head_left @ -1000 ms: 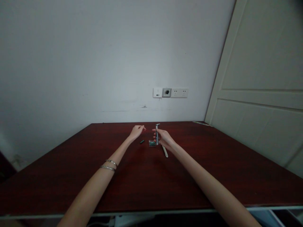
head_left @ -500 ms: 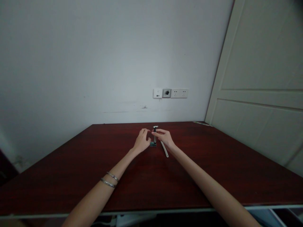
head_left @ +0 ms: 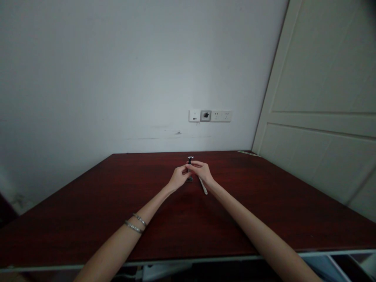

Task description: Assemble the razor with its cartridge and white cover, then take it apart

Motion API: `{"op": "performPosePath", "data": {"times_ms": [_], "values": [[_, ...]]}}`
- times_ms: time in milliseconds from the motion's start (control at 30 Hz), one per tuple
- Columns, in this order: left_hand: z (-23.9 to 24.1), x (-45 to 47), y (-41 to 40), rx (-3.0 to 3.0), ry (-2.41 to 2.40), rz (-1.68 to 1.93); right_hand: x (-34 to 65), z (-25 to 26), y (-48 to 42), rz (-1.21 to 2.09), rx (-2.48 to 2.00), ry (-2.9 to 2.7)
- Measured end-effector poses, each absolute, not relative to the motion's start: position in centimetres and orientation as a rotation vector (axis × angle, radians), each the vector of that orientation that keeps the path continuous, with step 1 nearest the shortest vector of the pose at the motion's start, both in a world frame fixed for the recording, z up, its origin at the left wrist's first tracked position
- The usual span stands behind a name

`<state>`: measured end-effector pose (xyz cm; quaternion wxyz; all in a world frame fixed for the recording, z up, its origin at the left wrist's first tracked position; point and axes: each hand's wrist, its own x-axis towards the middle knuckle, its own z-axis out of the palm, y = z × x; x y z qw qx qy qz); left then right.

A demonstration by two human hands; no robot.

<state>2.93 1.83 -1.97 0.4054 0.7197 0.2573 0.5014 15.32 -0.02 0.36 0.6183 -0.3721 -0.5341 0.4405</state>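
A small upright T-shaped tool with a silvery top and a black neck is between my hands; its exact kind is unclear. My right hand pinches it just below the top. My left hand closes on its lower part, fingertips meeting those of my right hand, which hide most of the handle. Below the fingers a small dark-green and grey piece lies on the table, partly covered. A slim whitish handle with a hole near its end lies beside my right wrist, its far end hidden.
The dark red wooden table meets a white wall with sockets. A pale panelled door stands along the right side. A flat strip lies at the table's far right corner. Below the front edge, items show in an open space.
My left hand has moved right and closed on the tool's lower part, where it was apart and open before. My right hand keeps its pinch. The view has shifted slightly.
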Motion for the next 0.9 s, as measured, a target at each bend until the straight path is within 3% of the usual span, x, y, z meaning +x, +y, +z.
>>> {"op": "performPosePath", "data": {"times_ms": [200,467,900], "values": [[-1.5,2.1,1.8,1.732,0.724,1.286,18.4,1.9,0.5,1.057,-0.994,-1.318],[-1.4,1.8,2.3,1.714,0.775,1.276,20.0,-2.4,2.2,0.100,-1.927,-1.906],[-1.5,2.1,1.9,1.742,0.792,1.242,18.2,-2.9,1.1,-0.059,-2.067,-2.041]]}}
